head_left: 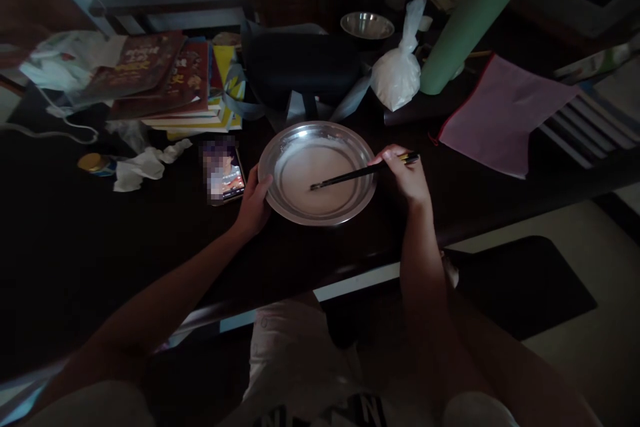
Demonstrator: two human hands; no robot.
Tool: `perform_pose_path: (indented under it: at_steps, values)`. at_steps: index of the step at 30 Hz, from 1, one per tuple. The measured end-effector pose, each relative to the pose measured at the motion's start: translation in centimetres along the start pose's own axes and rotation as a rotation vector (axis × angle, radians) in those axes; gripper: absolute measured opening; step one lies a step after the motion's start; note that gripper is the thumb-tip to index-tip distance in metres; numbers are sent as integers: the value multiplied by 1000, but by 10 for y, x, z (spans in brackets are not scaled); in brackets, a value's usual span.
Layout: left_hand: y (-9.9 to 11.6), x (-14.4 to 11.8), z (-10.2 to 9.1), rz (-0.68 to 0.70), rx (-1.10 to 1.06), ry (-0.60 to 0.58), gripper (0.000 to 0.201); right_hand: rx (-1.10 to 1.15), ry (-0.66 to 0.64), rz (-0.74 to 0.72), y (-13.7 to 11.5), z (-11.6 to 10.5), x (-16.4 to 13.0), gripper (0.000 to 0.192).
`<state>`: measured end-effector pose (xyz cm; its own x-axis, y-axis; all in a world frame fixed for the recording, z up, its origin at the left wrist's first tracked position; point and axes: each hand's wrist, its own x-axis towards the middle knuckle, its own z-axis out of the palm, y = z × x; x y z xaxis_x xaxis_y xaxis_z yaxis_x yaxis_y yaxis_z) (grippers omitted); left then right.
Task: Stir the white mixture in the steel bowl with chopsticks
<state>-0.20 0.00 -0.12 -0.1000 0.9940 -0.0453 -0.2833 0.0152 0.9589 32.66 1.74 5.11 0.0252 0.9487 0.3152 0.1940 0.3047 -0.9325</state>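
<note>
Here the right hand (406, 180) is closed around the upper end of a pair of dark chopsticks (357, 174), pinching them between thumb and fingers at the right rim of a shallow metal plate (285, 203). The left hand (254, 203) cups the plate's left rim, thumb over the edge and fingers curled under it, so the plate sits between the two hands on the dark table (75, 253).

The plate holds a thin pool of pale, milky batter (305, 170) that covers its flat bottom; the sloped wall above it is smeared white on the far side. The chopsticks lie nearly flat, their long axis running from the right hand down and to the left, tips resting in the batter near the plate's middle, the yellowish top end sticking out past the right hand.

Beyond the right hand stands a knotted plastic bag (399, 73) of white powder, and farther still a small metal bowl (367, 25); what is in that bowl cannot be seen. A green roll (470, 20) leans just right of the bag, with a pink pouch (500, 113) lying flat beyond the right hand, off to its right.

Just left of the left hand lies a phone (223, 170) with its screen lit. Farther left is crumpled tissue (145, 165), and beyond it a stack of books (170, 83).
</note>
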Motion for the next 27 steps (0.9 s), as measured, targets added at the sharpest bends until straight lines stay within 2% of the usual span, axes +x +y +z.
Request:
perform_pose_path:
  at_steps: [5, 9, 14, 19, 23, 27]
  values:
    - [-1, 1, 0, 12, 15, 1, 53, 12, 105, -4, -1, 0, 0, 53]
    - [-1, 0, -1, 11, 15, 1, 52, 19, 5, 2, 1, 0, 1, 52]
    - [-1, 1, 0, 12, -3, 3, 47, 12, 95, -4, 1, -1, 1, 52]
    - [-2, 1, -1, 2, -6, 0, 50, 11, -15, -11, 2, -1, 0, 51]
    - [-2, 1, -1, 0, 3, -1, 49, 20, 84, -10, 2, -1, 0, 50]
    - [-1, 0, 0, 4, 0, 3, 55, 22, 4, 10, 0, 0, 1, 53]
